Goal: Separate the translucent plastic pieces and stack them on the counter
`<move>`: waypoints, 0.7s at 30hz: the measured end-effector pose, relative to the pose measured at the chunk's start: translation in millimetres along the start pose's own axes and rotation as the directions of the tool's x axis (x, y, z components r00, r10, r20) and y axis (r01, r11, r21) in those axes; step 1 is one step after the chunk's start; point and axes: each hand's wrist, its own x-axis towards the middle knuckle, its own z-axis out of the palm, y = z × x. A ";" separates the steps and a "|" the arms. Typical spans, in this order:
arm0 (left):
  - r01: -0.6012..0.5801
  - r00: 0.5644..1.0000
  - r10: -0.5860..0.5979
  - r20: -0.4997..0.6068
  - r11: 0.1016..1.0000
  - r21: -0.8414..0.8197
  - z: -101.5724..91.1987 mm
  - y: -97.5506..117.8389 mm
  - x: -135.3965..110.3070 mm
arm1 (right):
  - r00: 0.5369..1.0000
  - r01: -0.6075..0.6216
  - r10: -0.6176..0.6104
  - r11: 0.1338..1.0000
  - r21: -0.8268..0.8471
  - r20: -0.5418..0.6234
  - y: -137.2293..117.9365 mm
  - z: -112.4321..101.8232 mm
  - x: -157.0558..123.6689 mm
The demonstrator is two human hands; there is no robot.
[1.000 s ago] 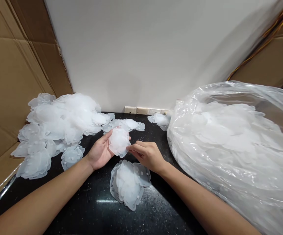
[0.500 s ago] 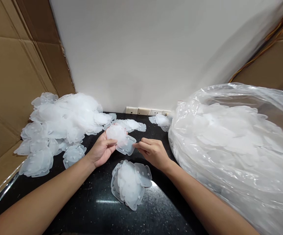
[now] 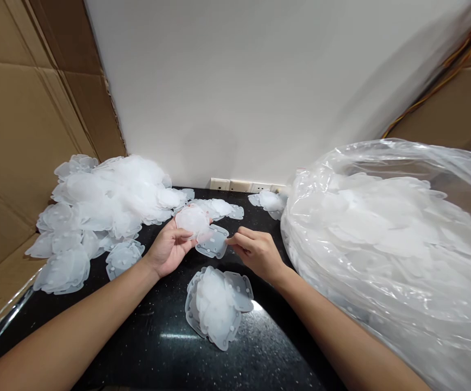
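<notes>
My left hand point(image 3: 170, 245) is closed around a small stack of thin, translucent white plastic sheets point(image 3: 193, 220), its thumb pressed on top. One single sheet point(image 3: 212, 242) with small round dots sticks out from the stack to the right. At that sheet's right edge, my right hand point(image 3: 256, 254) pinches it between thumb and fingertips. Below the hands, a loose pile of similar sheets point(image 3: 214, 307) lies on the black speckled tabletop point(image 3: 157, 331).
A large heap of the sheets point(image 3: 117, 190) lies at the left by a cardboard panel point(image 3: 19, 119). On the right stands a clear plastic bag point(image 3: 382, 239) full of them. Wall sockets point(image 3: 240, 186) line the back, with a small cluster of sheets point(image 3: 268, 201) near the bag.
The single sheet has moved slightly to the right with my right hand and sticks out further from the stack. My left hand has barely shifted.
</notes>
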 end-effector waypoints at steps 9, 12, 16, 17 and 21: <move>-0.034 0.999 0.035 -0.042 0.999 0.009 -1.8 -1.1 4.9 | 0.999 -0.046 0.046 0.998 0.030 0.005 -0.9 0.4 -1.6; -0.035 0.999 0.035 -0.038 0.999 0.003 -1.3 -0.9 4.7 | 0.999 -0.040 0.040 0.999 0.028 0.012 -0.6 0.5 -1.7; -0.033 0.998 0.032 -0.046 0.999 -0.018 -1.8 -1.4 4.8 | 0.992 -0.124 0.120 0.969 0.213 0.035 -5.0 -3.7 1.0; -0.030 0.998 0.028 -0.061 0.999 -0.035 -2.4 -1.3 5.2 | 0.983 -0.181 0.172 0.930 0.320 0.057 -7.1 -5.7 2.2; 0.020 0.993 -0.033 -0.112 0.993 -0.116 -4.5 0.4 7.3 | 0.856 -0.514 0.366 0.511 0.689 0.367 -18.5 -14.9 6.5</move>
